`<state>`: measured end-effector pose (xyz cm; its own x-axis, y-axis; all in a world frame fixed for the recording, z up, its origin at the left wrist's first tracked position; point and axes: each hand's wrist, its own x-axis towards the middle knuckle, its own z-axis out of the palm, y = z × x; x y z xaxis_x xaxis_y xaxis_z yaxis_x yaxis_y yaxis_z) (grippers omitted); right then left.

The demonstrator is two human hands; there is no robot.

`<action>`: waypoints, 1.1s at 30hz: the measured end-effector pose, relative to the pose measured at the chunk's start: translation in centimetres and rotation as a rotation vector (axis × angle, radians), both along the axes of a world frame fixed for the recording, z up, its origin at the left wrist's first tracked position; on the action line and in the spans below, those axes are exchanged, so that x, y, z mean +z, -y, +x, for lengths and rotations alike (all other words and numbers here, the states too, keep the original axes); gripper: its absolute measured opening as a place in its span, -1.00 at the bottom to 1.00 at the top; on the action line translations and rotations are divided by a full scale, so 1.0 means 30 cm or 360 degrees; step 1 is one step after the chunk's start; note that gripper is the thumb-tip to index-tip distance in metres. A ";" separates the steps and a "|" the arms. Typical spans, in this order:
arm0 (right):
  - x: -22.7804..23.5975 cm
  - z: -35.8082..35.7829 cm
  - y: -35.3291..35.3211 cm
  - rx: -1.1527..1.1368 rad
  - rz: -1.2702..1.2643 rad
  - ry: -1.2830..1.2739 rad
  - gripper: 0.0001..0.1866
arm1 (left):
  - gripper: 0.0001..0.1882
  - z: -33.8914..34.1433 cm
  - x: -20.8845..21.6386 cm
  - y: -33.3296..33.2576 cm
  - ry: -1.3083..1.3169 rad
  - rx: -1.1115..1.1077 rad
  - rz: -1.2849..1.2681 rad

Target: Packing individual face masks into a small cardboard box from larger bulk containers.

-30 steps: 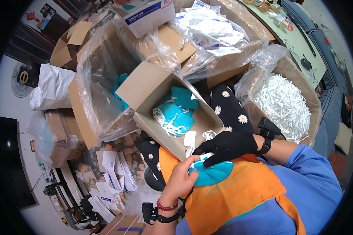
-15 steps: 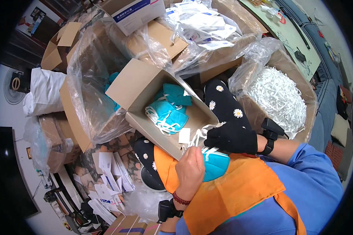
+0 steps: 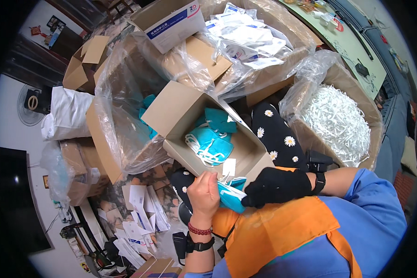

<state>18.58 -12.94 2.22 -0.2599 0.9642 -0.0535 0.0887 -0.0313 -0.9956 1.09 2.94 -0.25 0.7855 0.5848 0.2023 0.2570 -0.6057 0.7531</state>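
A teal folded face mask (image 3: 231,197) with white ear straps is held over my lap, just at the near end of an open cardboard box (image 3: 251,149). My bare left hand (image 3: 204,192) is closed in a fist on the mask's left side, by its straps. My right hand (image 3: 274,187), in a black glove, grips the mask's right edge. Inside the box lie several teal masks (image 3: 217,144) with white straps, partly overlapping. A small white card (image 3: 229,167) shows at the box's near wall, just above the held mask.
On the right stands a plastic-lined carton of loose white straps (image 3: 336,125). A lined carton (image 3: 125,148) with teal masks is on the left. Flat white packets (image 3: 252,37) fill a carton at the back, beside a white printed box (image 3: 176,28). White cartons (image 3: 143,208) lie on the floor.
The mask has turned and come up between my hands, with its edge now in the gloved right hand. Both hands have moved slightly lower. The whole view has shifted a little.
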 end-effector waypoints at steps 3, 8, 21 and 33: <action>0.027 -0.026 0.008 -0.0048 0.0068 -0.0191 -0.75 | -0.68 -0.007 0.003 -0.021 0.0000 0.0044 -0.0051; 0.048 -0.066 0.071 0.0220 0.0593 -0.0392 -0.78 | -0.57 -0.114 -0.147 -0.205 -0.0091 0.0710 0.0179; 0.129 0.090 -0.048 -0.1388 0.0061 0.0409 -0.65 | -0.48 -0.122 0.020 -0.209 0.0990 0.0312 -0.1374; 0.057 -0.048 -0.179 -0.0148 -0.0496 -0.0115 -0.62 | -0.38 0.166 0.098 0.032 0.1456 -0.0560 -0.1597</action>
<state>17.15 -7.57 3.94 -0.1857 0.9240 -0.3341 0.0006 -0.3399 -0.9404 6.08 1.99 2.68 0.7382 0.5860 0.3340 -0.6041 0.3541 0.7139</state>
